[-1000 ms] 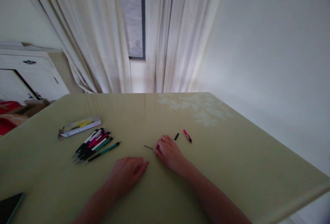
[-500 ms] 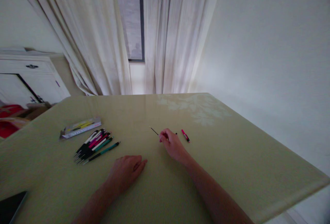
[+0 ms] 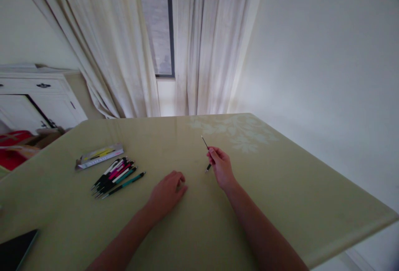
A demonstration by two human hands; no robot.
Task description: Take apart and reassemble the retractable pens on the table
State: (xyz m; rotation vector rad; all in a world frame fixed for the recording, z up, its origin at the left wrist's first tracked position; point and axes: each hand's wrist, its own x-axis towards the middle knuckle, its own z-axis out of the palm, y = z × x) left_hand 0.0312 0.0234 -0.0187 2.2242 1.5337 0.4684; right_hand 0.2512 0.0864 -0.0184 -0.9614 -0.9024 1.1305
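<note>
Right hand: fingers pinch thin dark rod, presumably to leave its tip free. Left hand: fingers loosely curled, released.

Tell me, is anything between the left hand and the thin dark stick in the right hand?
Nothing visible stands between the left hand and the exposed end of the thin dark stick, only tabletop. The right hand pinches the stick lower down. A small black piece shows just beside that hand, right of the direct path.
</note>
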